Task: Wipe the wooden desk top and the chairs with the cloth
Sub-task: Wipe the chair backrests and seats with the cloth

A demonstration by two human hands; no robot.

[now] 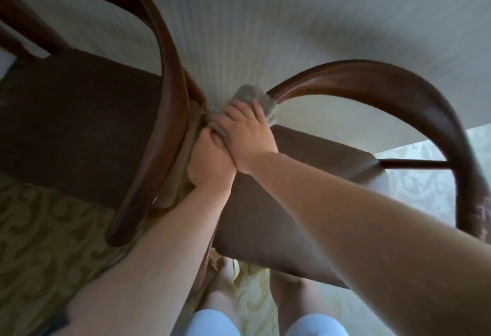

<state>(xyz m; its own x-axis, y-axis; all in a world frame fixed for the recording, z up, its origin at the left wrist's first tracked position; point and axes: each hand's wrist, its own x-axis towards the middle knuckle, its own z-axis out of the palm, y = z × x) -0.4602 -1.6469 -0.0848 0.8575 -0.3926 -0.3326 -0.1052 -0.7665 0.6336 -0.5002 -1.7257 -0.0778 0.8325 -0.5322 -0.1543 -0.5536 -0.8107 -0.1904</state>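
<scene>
Two dark wooden chairs with curved backs stand pushed under the pale desk top [292, 17]. The left chair [170, 96] has a brown seat, and so does the right chair [398, 91]. A grey cloth [252, 95] is pressed on the left end of the right chair's back rail, where the two chairs meet. My right hand [247, 134] lies over the cloth and grips it. My left hand [210, 160] sits just below and left of it, fingers curled at the cloth's lower edge, between the two chairs. What the left fingers hold is partly hidden.
A patterned green and beige carpet [53, 242] covers the floor. My bare legs and light shorts [265, 322] show at the bottom. The right chair's brown seat [292, 216] lies under my right forearm. A wooden crossbar [414, 163] runs at the right.
</scene>
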